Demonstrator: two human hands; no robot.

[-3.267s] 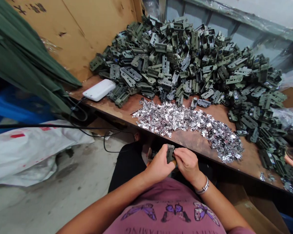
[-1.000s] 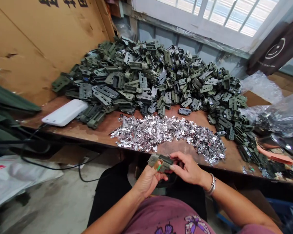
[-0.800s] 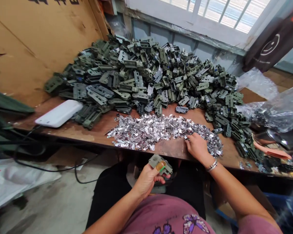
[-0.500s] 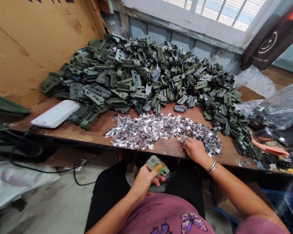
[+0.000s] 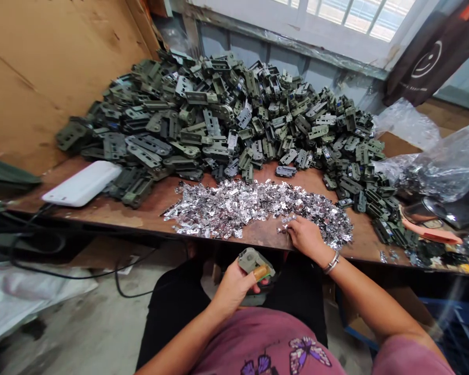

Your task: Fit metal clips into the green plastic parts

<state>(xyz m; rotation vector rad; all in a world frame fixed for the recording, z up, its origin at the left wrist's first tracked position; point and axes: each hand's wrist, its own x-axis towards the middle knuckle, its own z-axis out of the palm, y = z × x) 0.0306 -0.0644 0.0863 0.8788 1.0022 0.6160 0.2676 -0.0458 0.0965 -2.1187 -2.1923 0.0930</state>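
Note:
My left hand is wrapped round a grey-green housing with a rounded end, holding it over my lap below the table edge. Brownish-yellow tape covers the thumb, with a bit of green beside it. My right hand rests at the table's front edge, fingertips pinched together at the near side of a heap of small shiny metal pieces. One or more of these pieces show at the fingertips; how they sit in the pinch is partly hidden.
A large pile of similar green housings fills the back of the brown table. A white power bank with a cable lies at left. Plastic bags and an orange-handled tool lie at right. Cardboard stands at left.
My right hand has shifted slightly left and up at the edge of the metal pieces. My left hand, still holding the housing, has moved a little to the right. The view has shifted slightly.

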